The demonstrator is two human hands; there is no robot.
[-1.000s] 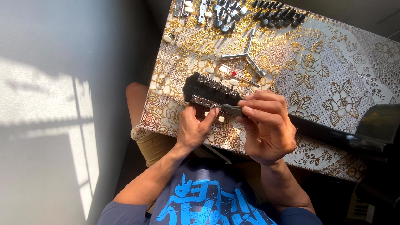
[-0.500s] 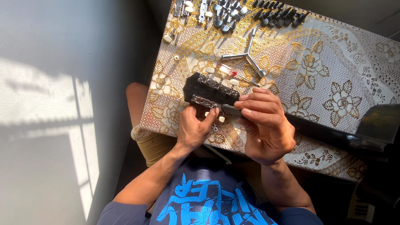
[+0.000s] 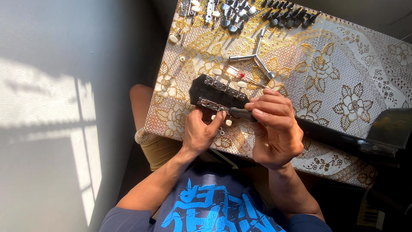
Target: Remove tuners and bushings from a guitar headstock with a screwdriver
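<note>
A black guitar headstock (image 3: 209,89) lies on a table covered with a gold-flowered cloth (image 3: 334,73). Metal tuner strips run along both of its long edges. My left hand (image 3: 201,131) pinches the near tuner strip and its white pegs at the headstock's lower edge. My right hand (image 3: 272,126) is closed around a black-handled screwdriver (image 3: 240,113) whose tip points left at the near strip. The guitar's dark neck (image 3: 343,138) runs off to the right under my right hand.
A three-armed metal wrench (image 3: 254,55) lies behind the headstock, with a small clear-handled tool (image 3: 238,75) beside it. Rows of spare tuning machines (image 3: 257,10) line the far table edge. A dark object (image 3: 392,126) sits at the right. A grey wall stands left.
My right hand has shifted slightly with the screwdriver against the near tuner strip. My left hand keeps its hold at the headstock's lower edge.
</note>
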